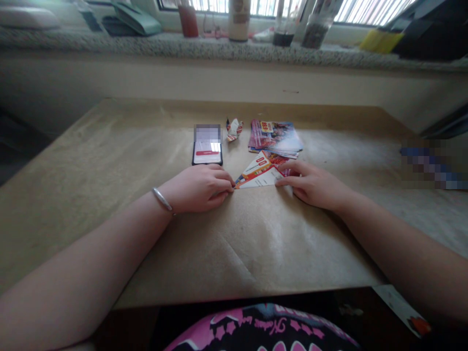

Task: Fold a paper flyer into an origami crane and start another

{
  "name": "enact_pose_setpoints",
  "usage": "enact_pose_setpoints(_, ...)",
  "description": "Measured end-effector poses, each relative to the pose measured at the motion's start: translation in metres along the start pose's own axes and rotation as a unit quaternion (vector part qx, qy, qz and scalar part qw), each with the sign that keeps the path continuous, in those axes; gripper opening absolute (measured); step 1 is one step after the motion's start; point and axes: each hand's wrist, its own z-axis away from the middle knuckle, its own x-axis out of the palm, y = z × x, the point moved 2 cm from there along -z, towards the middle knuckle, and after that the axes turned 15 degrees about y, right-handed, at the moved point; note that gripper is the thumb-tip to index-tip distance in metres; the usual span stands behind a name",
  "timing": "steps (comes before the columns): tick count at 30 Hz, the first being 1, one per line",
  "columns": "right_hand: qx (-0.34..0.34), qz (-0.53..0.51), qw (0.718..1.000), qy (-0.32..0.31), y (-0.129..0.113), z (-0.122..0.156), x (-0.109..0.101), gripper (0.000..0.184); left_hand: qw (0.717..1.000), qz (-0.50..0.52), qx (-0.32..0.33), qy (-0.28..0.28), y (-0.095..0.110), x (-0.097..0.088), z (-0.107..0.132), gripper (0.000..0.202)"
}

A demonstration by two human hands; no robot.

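Observation:
Between my hands a printed paper sheet [259,175], folded into a triangle shape, lies on the table. My left hand [204,187], with a silver bangle [162,199] on its wrist, pinches the sheet's left corner in closed fingers. On the other side my right hand [310,183] grips the right edge between thumb and fingers. Just beyond the sheet is a stack of colourful flyers [274,135]. A small folded paper piece [234,129] with striped edges stands left of the stack. Behind my left hand rests a phone [207,151] with a lit screen.
The wide tan table [175,253] reaches to the wall. Above it a speckled stone sill [146,46] bears a red container [188,20], several jars and a yellow item [380,40]. At the right table edge lies a blurred-out blue object [431,165].

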Motion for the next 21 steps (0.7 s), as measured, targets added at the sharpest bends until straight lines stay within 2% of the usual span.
enact_pose_setpoints(12, -0.017, 0.044, 0.998, -0.029, 0.0043, 0.0043, -0.0071, 0.036, 1.0, 0.006, -0.006, -0.002, -0.0013, -0.0003, 0.0009, 0.028)
enact_pose_setpoints(21, -0.015, 0.051, 0.999, -0.009, 0.0041, 0.0044, -0.0101, 0.031, 1.0, 0.02, -0.005, 0.015, -0.0031, -0.0001, 0.0026, 0.026)
